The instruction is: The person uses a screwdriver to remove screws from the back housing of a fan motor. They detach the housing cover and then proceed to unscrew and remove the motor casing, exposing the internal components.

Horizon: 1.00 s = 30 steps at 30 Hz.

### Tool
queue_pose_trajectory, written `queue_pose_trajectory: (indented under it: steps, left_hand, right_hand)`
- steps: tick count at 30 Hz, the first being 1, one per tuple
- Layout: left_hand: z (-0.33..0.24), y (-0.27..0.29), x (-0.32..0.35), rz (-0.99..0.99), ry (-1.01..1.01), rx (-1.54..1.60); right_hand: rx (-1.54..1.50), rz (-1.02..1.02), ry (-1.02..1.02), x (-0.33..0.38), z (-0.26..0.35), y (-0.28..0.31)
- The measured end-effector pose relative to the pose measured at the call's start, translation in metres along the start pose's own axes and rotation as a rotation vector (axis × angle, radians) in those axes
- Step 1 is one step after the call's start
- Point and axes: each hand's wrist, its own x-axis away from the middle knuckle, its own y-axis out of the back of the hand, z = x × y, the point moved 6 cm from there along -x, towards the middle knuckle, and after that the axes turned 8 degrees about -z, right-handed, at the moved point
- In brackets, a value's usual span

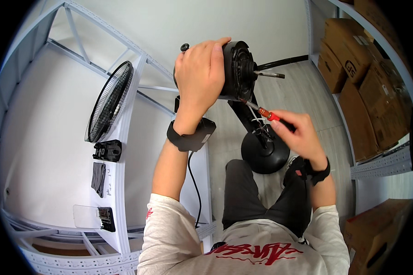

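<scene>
My left hand (199, 68) is wrapped over the top and side of a black fan motor housing (240, 57), steadying it. A metal shaft (271, 74) sticks out of the housing toward the right. In my right hand (298, 133) is a screwdriver (270, 114) with a red and black handle. Its tip meets the lower edge of the housing; the exact contact spot is too small to make out. Below the motor, the black fan stand (265, 156) has a round base on the floor, and loose wires (263, 130) show along its pole.
On the white shelf (50, 137) at left are a round black fan grille (110, 103), a black plastic part (108, 151), a folded grey cloth (98, 178) and a bit set in a case (106, 219). Cardboard boxes (348, 50) fill the rack at right.
</scene>
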Motion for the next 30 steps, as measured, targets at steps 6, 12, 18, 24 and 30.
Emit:
queue_pose_trajectory:
  steps: [6, 12, 18, 24, 30]
  left_hand:
    - [0.0, 0.0, 0.004, -0.006, 0.013, -0.001]
    - [0.001, -0.002, 0.006, -0.087, 0.007, 0.009]
    - [0.002, -0.002, 0.006, -0.128, 0.012, 0.014]
    - [-0.004, -0.008, 0.008, -0.179, 0.041, -0.052]
    - [-0.017, -0.011, 0.008, -0.175, 0.054, -0.188]
  right_hand:
    - [0.167, -0.31, 0.169, 0.036, 0.03, -0.016]
    - [0.259, -0.395, 0.133, 0.043, 0.031, -0.026]
    - [0.292, -0.415, 0.057, 0.049, 0.04, -0.034]
    - [0.49, -0.466, 0.036, 0.056, 0.061, -0.048]
    - [0.621, -0.487, -0.006, 0.058, 0.074, -0.049]
